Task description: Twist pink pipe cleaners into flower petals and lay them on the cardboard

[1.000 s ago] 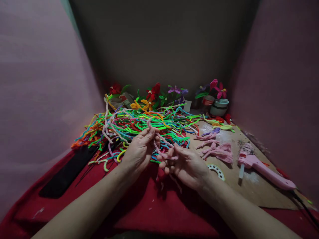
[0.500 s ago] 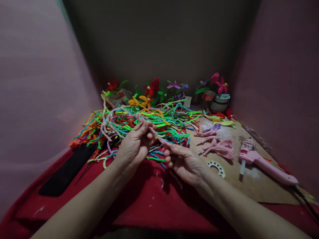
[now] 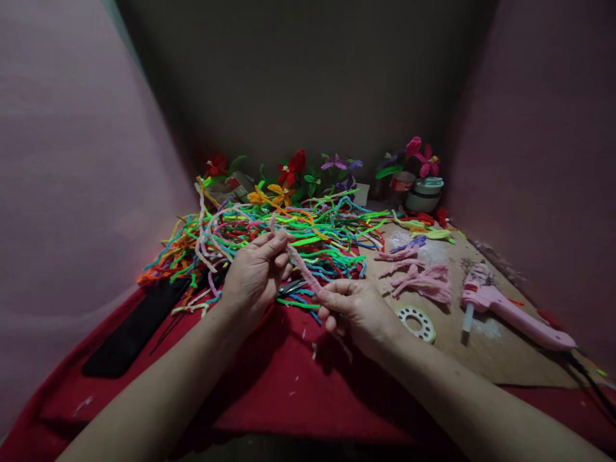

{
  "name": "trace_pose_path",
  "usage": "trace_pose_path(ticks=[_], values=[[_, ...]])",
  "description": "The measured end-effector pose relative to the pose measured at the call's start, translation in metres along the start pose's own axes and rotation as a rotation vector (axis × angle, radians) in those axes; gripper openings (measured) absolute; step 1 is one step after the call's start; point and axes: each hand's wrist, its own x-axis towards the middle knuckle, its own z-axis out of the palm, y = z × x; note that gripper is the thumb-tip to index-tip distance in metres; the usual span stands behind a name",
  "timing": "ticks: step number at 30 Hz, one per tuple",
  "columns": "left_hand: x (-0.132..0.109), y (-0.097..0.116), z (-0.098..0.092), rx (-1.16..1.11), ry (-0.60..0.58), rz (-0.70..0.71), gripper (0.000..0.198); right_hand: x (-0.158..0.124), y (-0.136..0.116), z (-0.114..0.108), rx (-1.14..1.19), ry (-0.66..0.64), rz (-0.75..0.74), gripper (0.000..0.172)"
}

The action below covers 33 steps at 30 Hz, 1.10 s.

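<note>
A pink pipe cleaner (image 3: 305,267) is stretched slantwise between my two hands, above the red cloth. My left hand (image 3: 257,269) pinches its upper end, and a short tip sticks up past the fingers. Lower down, my right hand (image 3: 353,311) grips the other end between thumb and forefinger. Behind and under the hands spreads a big tangle of coloured pipe cleaners (image 3: 332,237). Scissors (image 3: 291,289) lie partly hidden beside my left hand. To the right, several pink petal pieces (image 3: 426,283) rest on a brown board (image 3: 481,366).
A pink glue gun (image 3: 510,311) with its cord lies on the board, near a white ring-shaped spool (image 3: 418,323). Pipe-cleaner flowers (image 3: 289,173) and a lidded jar (image 3: 424,194) stand at the back. A black flat object (image 3: 129,330) lies left on the red cloth (image 3: 269,398).
My left hand has shifted slightly left and down, and more of the pink pipe cleaner shows between the hands. The scissors have come into clearer view.
</note>
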Motion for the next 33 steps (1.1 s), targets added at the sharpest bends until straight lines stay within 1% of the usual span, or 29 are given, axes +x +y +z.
trace_pose_path(ticks=[2, 4, 6, 7, 9, 11, 14, 16, 18, 20, 23, 24, 25, 26, 27, 30, 31, 33], values=[[0.002, -0.005, -0.006, -0.030, -0.056, -0.063, 0.011, 0.000, -0.002, -0.001, 0.016, 0.016, -0.004, 0.027], [0.000, -0.011, -0.010, 0.020, -0.138, -0.159, 0.018, 0.000, -0.005, -0.002, 0.033, 0.035, -0.006, 0.027], [-0.004, -0.016, -0.012, 0.160, -0.211, -0.246, 0.022, -0.001, -0.008, -0.002, 0.035, 0.040, -0.015, 0.026], [-0.006, -0.017, -0.012, 0.251, -0.239, -0.263, 0.021, -0.001, -0.009, -0.003, 0.033, 0.035, -0.018, 0.026], [-0.010, -0.020, -0.011, 0.397, -0.268, -0.239, 0.017, -0.001, -0.009, -0.003, 0.030, 0.018, -0.026, 0.027], [-0.012, -0.021, -0.009, 0.441, -0.249, -0.192, 0.017, -0.001, -0.008, -0.003, 0.027, -0.006, -0.026, 0.027], [-0.012, -0.023, -0.008, 0.350, -0.166, -0.173, 0.016, -0.001, -0.006, -0.002, -0.008, -0.045, 0.002, 0.027], [-0.011, -0.025, -0.008, 0.292, -0.148, -0.190, 0.017, -0.002, -0.005, -0.001, -0.061, -0.029, -0.020, 0.027], [-0.010, -0.027, -0.009, 0.270, -0.143, -0.180, 0.017, -0.004, -0.004, 0.001, -0.145, 0.019, -0.092, 0.028], [-0.011, -0.029, -0.008, 0.279, -0.129, -0.158, 0.016, -0.006, -0.003, 0.002, -0.284, 0.067, -0.193, 0.029], [-0.015, -0.029, -0.007, 0.297, -0.095, -0.159, 0.017, -0.009, -0.004, 0.003, -0.526, 0.102, -0.371, 0.022], [-0.016, -0.029, -0.006, 0.298, -0.091, -0.172, 0.017, -0.010, -0.004, 0.003, -0.575, 0.106, -0.405, 0.021], [-0.017, -0.028, -0.006, 0.296, -0.090, -0.183, 0.018, -0.010, -0.005, 0.003, -0.591, 0.103, -0.402, 0.021], [-0.018, -0.028, -0.006, 0.292, -0.094, -0.194, 0.018, -0.010, -0.006, 0.003, -0.566, 0.088, -0.355, 0.023], [-0.018, -0.027, -0.006, 0.285, -0.100, -0.204, 0.018, -0.010, -0.006, 0.003, -0.491, 0.061, -0.277, 0.024], [-0.017, -0.026, -0.007, 0.270, -0.115, -0.191, 0.016, -0.006, -0.006, 0.002, -0.073, -0.073, -0.033, 0.020], [-0.017, -0.026, -0.007, 0.270, -0.120, -0.185, 0.016, -0.005, -0.006, 0.002, 0.064, -0.103, 0.018, 0.018], [-0.017, -0.027, -0.007, 0.279, -0.138, -0.188, 0.015, -0.001, -0.005, 0.000, 0.255, -0.108, 0.079, 0.012]])
